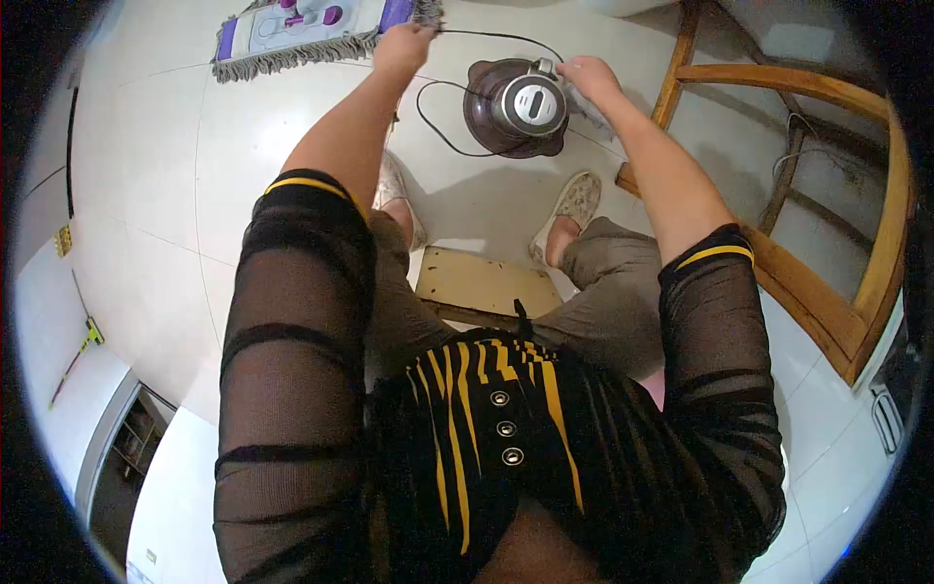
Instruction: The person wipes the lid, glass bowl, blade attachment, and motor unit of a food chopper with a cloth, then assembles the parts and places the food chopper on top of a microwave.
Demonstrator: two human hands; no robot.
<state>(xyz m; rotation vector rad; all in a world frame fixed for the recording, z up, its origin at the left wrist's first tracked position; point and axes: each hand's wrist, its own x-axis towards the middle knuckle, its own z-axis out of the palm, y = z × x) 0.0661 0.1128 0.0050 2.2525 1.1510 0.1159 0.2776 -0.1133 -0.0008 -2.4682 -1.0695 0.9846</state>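
Observation:
My left hand [404, 51] is closed at the upper middle, beside the right end of a flat mop [302, 41], with a black cord [501, 35] in its fingers. The cord arcs across to my right hand [590, 80], whose closed fingertips meet it. Just left of that hand stands a round appliance [534, 103] with a silver and black top, on a wide dark brown base [483, 115]. Another stretch of cord loops on the floor left of the base. Something clear, like thin plastic, shows under my right hand; its shape is unclear.
A wooden chair frame [778, 80] lies along the right side. Between my feet and body is a low yellowish stool [482, 279]. The mop has purple ends and grey fringe. Pale tiles [243, 146] make up the floor. A white cabinet [175, 487] stands at lower left.

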